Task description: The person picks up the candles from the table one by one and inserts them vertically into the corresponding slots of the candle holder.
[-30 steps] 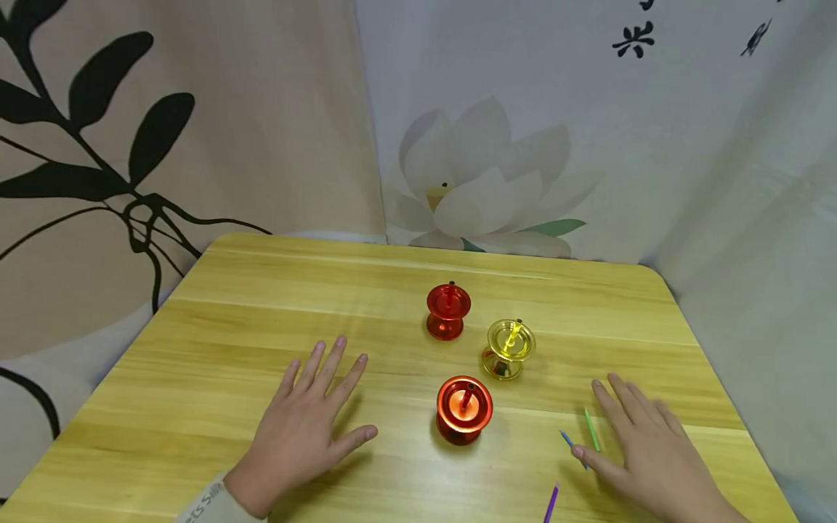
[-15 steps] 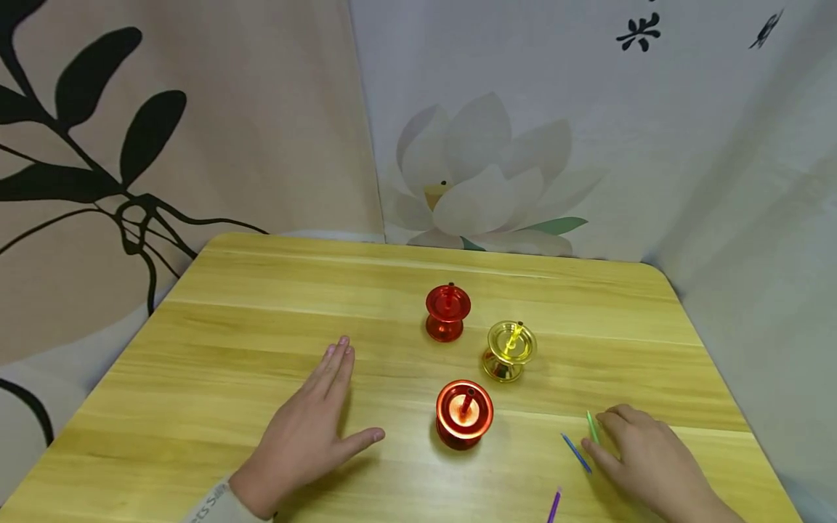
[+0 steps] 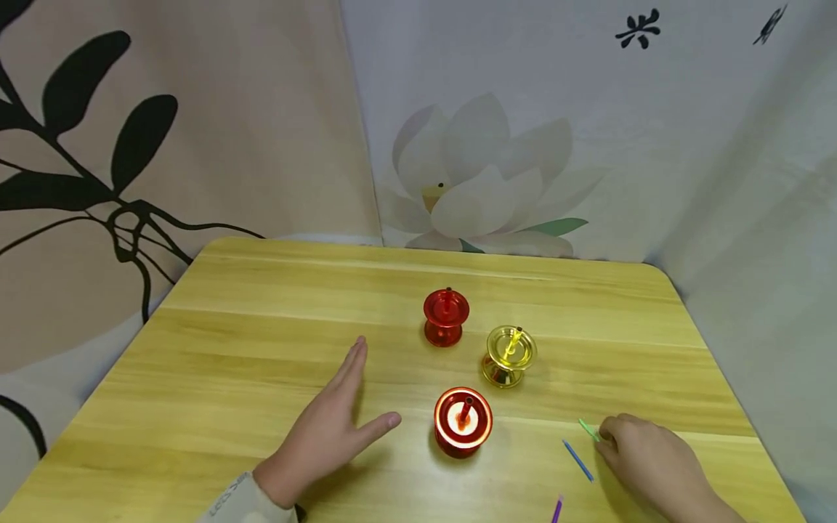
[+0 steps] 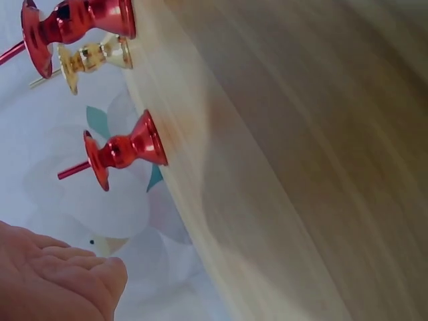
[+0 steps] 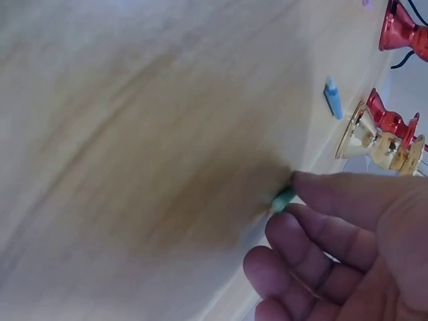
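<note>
In the head view my right hand (image 3: 650,461) pinches a thin green candle (image 3: 588,428) between thumb and fingertips, low over the table. The right wrist view shows the green candle (image 5: 283,199) between thumb and index finger, its other end hidden. A thin blue candle (image 3: 578,460) lies beside that hand, and a purple one (image 3: 557,510) lies nearer the front edge. My left hand (image 3: 327,436) hovers with straight fingers and thumb spread, left of the near red candle holder (image 3: 461,444). Behind stand a gold candle holder (image 3: 502,372) and another red holder (image 3: 443,333), all upright.
Everything rests on a wooden table (image 3: 261,312) with rounded back corners. A printed cloth curtain (image 3: 275,131) hangs behind it, and another pale cloth (image 3: 752,181) hangs along the right side.
My right hand's spread fingers have curled in and taken hold of the green candle, tilting it slightly. My left hand's fingers have drawn together, and it has moved slightly right.
</note>
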### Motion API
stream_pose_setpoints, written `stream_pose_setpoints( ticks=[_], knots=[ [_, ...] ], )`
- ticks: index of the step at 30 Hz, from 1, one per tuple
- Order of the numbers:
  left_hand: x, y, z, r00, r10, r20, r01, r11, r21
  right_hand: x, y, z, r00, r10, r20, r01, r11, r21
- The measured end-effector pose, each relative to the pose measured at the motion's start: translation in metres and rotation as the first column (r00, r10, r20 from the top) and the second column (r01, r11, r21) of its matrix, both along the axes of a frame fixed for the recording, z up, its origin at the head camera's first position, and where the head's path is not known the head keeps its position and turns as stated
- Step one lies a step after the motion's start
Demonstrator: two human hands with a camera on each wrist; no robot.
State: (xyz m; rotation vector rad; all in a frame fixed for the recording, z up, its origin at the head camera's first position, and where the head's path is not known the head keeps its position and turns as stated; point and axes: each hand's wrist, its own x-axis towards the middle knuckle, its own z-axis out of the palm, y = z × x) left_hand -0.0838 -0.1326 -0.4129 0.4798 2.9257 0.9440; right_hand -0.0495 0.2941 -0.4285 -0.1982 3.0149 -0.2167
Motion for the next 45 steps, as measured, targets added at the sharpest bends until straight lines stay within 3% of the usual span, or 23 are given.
stream_pose_setpoints(
  ticks=[12, 17, 22, 27, 32, 38, 41, 45],
  knots=[
    [-0.021, 0.018, -0.004, 0.999, 0.008, 0.031, -0.012, 0.994, 0.108, -0.004, -0.001, 0.003, 1.0, 0.006, 0.004, -0.006, 1.0, 0.007],
    [-0.031, 0.027, -0.006, 0.997, 0.022, 0.08, -0.036, 0.985, 0.171, -0.004, -0.002, 0.005, 1.0, -0.014, 0.002, 0.014, 1.0, -0.006],
    [-0.043, 0.037, -0.007, 0.987, 0.044, 0.152, -0.08, 0.968, 0.239, -0.002, -0.004, 0.007, 0.999, -0.033, -0.042, 0.031, 0.998, -0.052],
    [-0.051, 0.047, -0.004, 0.986, 0.05, 0.158, -0.095, 0.953, 0.288, -0.001, -0.007, 0.008, 0.999, -0.038, -0.022, 0.035, 0.99, -0.138],
    [-0.061, 0.057, -0.002, 0.983, 0.067, 0.169, -0.12, 0.937, 0.328, 0.002, -0.014, 0.01, 0.999, -0.048, -0.014, 0.044, 0.97, -0.237],
    [-0.075, 0.069, -0.007, 0.98, 0.083, 0.18, -0.143, 0.926, 0.35, 0.004, -0.024, 0.012, 0.989, -0.098, -0.107, 0.056, 0.939, -0.34],
    [-0.081, 0.073, -0.008, 0.981, 0.087, 0.173, -0.144, 0.926, 0.35, 0.005, -0.03, 0.014, 0.984, -0.133, -0.119, 0.073, 0.909, -0.411],
    [-0.089, 0.079, -0.009, 0.984, 0.08, 0.162, -0.133, 0.928, 0.349, 0.006, -0.039, 0.017, 0.98, -0.185, -0.075, 0.122, 0.852, -0.508]
  ],
)
